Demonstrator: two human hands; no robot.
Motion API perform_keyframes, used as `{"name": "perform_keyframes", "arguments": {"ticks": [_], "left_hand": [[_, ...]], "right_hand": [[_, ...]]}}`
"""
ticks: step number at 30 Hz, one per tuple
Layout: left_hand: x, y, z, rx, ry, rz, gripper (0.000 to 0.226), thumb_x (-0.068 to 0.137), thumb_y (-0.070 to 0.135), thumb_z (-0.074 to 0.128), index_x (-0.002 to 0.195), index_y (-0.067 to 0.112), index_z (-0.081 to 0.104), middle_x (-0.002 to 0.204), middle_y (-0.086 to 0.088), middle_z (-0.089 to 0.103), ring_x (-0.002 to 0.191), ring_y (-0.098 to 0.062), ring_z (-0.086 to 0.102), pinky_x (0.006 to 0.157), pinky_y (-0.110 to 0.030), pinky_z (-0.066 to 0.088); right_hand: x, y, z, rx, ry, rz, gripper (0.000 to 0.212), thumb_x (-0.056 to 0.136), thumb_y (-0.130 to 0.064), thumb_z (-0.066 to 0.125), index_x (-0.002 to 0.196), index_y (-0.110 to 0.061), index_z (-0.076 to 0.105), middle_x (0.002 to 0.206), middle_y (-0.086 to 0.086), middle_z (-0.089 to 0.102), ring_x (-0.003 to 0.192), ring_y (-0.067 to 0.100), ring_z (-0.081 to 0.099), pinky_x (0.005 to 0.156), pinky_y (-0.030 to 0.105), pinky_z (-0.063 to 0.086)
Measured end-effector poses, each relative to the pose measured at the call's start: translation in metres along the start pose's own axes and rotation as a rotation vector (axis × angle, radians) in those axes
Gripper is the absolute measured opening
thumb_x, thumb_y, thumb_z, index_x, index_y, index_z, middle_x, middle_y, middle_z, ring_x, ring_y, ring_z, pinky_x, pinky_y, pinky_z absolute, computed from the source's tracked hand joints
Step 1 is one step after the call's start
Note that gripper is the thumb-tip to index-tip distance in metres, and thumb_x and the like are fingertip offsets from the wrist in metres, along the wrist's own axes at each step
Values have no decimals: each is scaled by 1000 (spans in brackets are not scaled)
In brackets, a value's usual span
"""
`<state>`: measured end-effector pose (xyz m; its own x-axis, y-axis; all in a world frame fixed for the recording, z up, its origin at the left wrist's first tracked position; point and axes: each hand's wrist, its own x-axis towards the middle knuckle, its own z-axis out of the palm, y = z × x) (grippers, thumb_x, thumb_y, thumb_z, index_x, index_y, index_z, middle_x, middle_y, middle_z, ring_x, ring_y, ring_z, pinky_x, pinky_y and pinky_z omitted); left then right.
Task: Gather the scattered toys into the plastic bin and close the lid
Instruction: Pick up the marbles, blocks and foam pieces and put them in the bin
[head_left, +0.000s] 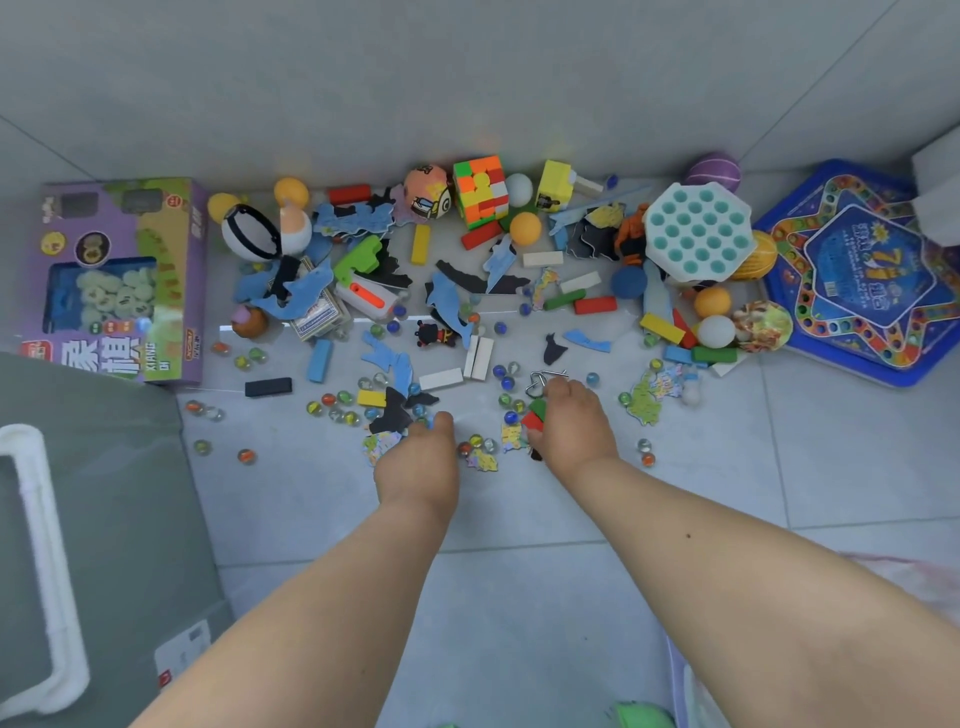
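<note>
Grey floor tile (519, 597) bare (near side) behind both hands.

Far cube (481, 190) chequered orange, green, yellow, red and white; purple box (122, 280) at left; blue star-patterned board (860, 273) at right; white tray (698, 231) dotted with teal holes; grey floor tiles (519, 597).

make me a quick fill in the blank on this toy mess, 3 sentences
1. The right hand grips red and ____ blocks.
2. The purple game box lies at the far ____ of the pile.
3. The multicoloured ____ sits next to the white ball.

Missing words: green; left; cube
</note>
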<state>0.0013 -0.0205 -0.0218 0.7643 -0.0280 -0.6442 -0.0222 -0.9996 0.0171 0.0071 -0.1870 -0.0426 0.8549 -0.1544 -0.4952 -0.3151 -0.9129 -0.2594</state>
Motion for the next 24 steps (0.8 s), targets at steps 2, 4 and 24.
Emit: {"name": "perform_keyframes", "arguments": {"ticks": [2, 4, 24], "left_hand": [[2, 1, 2, -41, 6, -18, 43, 85, -2, 46, 124, 12, 36, 108, -10, 56, 87, -29, 61, 59, -31, 41], [4, 2, 4, -115, 14, -60, 39, 87, -1, 45, 123, 10, 37, 105, -9, 59, 90, -28, 62, 62, -32, 41], [1, -11, 19, -440, 1, -146, 8, 86, 14, 51, 93, 15, 49, 94, -7, 59, 79, -28, 53, 62, -28, 39]], "right_hand": [[1, -4, 4, 0, -2, 76, 48, 85, -28, 66, 122, -5, 44, 121, 14, 50, 112, 28, 47, 91, 30, 39], [0, -8, 7, -10, -5, 119, 46, 86, -25, 65, 120, -4, 44, 119, 14, 53, 110, 29, 49, 90, 30, 39], [-4, -27, 10, 12, -134, 141, 47, 81, -16, 64, 122, -6, 44, 122, 14, 45, 108, 29, 48, 87, 28, 39]]}}
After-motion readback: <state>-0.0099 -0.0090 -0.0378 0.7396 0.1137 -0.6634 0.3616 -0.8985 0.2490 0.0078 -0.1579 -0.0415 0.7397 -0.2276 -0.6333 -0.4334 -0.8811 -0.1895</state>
